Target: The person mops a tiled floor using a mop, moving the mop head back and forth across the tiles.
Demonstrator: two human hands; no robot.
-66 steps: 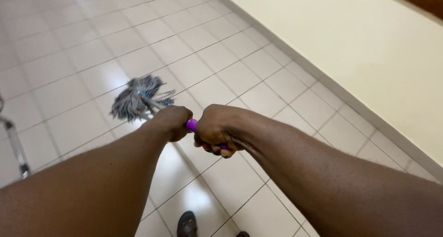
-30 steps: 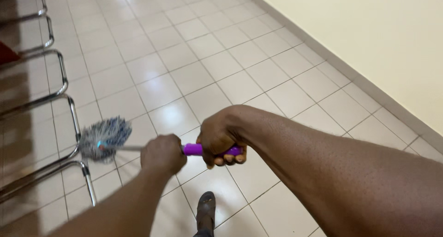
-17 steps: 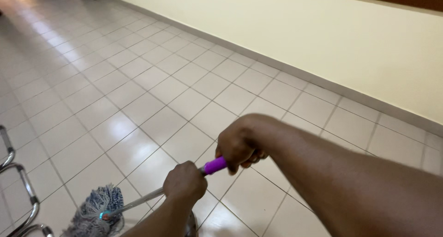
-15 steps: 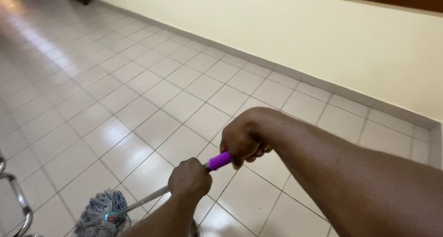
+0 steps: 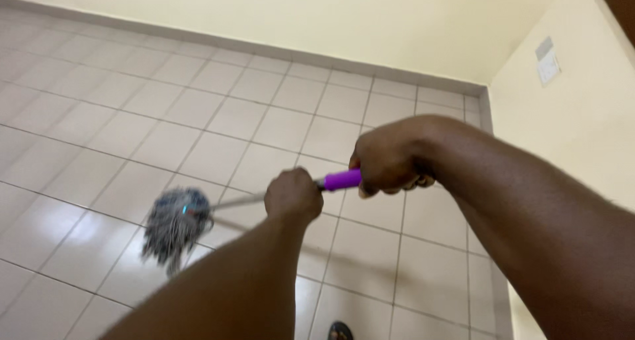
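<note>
A mop is gripped in both hands over a tiled floor (image 5: 99, 108), in a corner of cream walls (image 5: 370, 16).

A grey skirting (image 5: 264, 50) is seen at the wall's foot, and a small plate (image 5: 546, 60) on the right wall. The mop (image 5: 173, 222) head is held low at left, blurred. The left hand (image 5: 292, 196) is closed round the metal shaft, the right hand (image 5: 387, 158) round the purple grip (image 5: 342, 180). A shoe tip (image 5: 339, 331) is glimpsed below.
</note>
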